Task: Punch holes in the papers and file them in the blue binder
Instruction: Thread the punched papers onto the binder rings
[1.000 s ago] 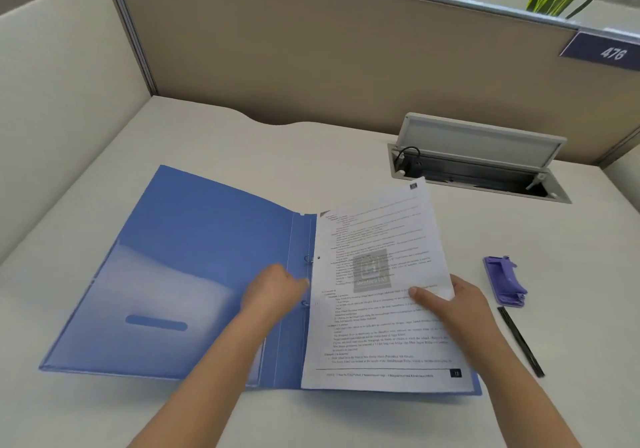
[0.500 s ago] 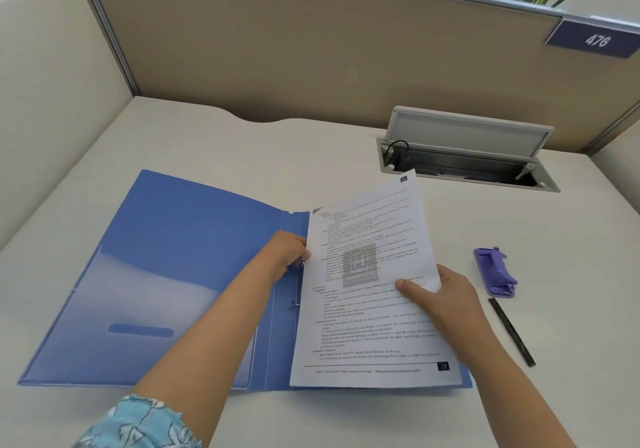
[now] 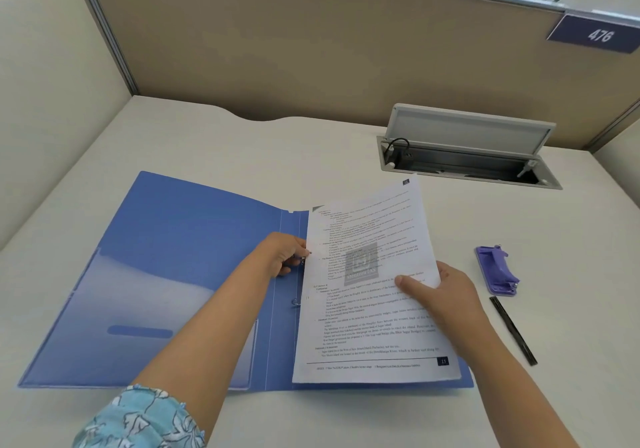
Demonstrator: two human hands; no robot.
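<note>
The blue binder (image 3: pixel 173 257) lies open and flat on the desk. A stack of printed papers (image 3: pixel 367 292) rests on its right half, its left edge beside the spine. My left hand (image 3: pixel 284 253) pinches the upper metal ring at the spine, fingers closed on it, right at the papers' left edge. The lower ring (image 3: pixel 296 302) stands bare next to the papers. My right hand (image 3: pixel 440 292) grips the papers' right edge, thumb on top. A purple hole punch (image 3: pixel 497 271) lies to the right of the binder.
A black strip (image 3: pixel 514 330) lies on the desk below the punch. An open cable box (image 3: pixel 467 157) with a raised lid sits at the back right. Beige partition walls (image 3: pixel 277 49) close off the back and left. The desk (image 3: pixel 242 150) is pale.
My left hand moved up the spine from near the lower ring to the upper ring. The papers' left edge shifted closer to the rings; my right hand kept its hold.
</note>
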